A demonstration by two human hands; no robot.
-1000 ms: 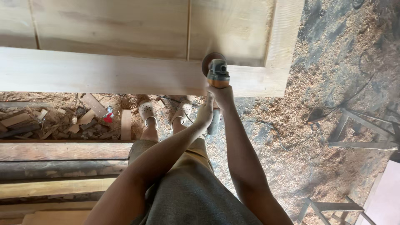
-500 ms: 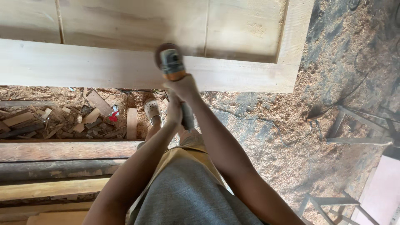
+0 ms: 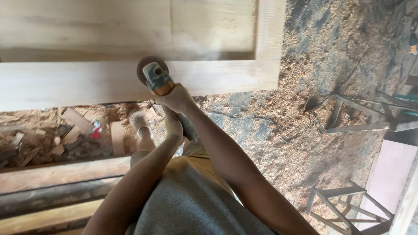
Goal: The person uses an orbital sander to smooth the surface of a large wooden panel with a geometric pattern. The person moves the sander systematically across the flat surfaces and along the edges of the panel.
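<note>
A pale wooden door panel [image 3: 78,82] lies flat in front of me, its near rail running left to right. An angle grinder [image 3: 154,77] with a round sanding disc rests on that rail. My right hand [image 3: 177,98] grips the grinder's orange neck just behind the head. My left hand [image 3: 173,125] holds the rear of the grinder's body, lower and closer to me. Both arms reach forward over my grey shirt and tan shorts.
Sawdust and shavings cover the ground [image 3: 278,143]. Wood offcuts [image 3: 65,135] pile up at left under the panel. Long planks [image 3: 61,174] lie at lower left. A power cord [image 3: 257,124] trails right toward metal stands [image 3: 361,115]; another metal stand [image 3: 344,204] sits lower right.
The grinder and both hands have travelled leftward along the near rail of the panel, away from its right corner.
</note>
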